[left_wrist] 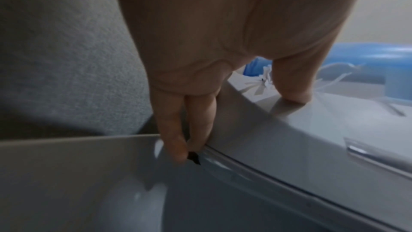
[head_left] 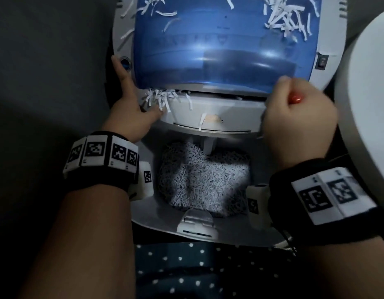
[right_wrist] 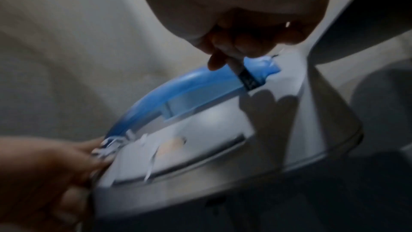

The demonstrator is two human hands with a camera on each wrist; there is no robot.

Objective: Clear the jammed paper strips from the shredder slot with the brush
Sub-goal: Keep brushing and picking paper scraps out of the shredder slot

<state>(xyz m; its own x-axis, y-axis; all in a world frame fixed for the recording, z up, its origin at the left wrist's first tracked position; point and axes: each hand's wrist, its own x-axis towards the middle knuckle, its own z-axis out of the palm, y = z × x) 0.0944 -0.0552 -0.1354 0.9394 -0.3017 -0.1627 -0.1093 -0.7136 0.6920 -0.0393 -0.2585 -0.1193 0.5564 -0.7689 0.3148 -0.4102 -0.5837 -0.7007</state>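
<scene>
The shredder head (head_left: 225, 61) has a blue see-through cover over a pale grey body (left_wrist: 312, 147). A clump of jammed paper strips (head_left: 163, 98) hangs from the slot's left end, also seen in the right wrist view (right_wrist: 113, 144). My left hand (head_left: 132, 93) rests against the head's left side, with straight fingers (left_wrist: 176, 147) along the edge and the thumb on top beside the strips. My right hand (head_left: 290, 104) is a fist round the brush's red handle (head_left: 295, 98). The dark brush end (right_wrist: 247, 78) points into the slot's right end.
Below the head, the open bin (head_left: 143, 221) holds a heap of shredded paper (head_left: 204, 180). Loose strips (head_left: 283, 20) lie on the blue cover. A large white rounded object (head_left: 370, 83) stands close at the right. Dotted dark fabric (head_left: 186, 270) lies nearest me.
</scene>
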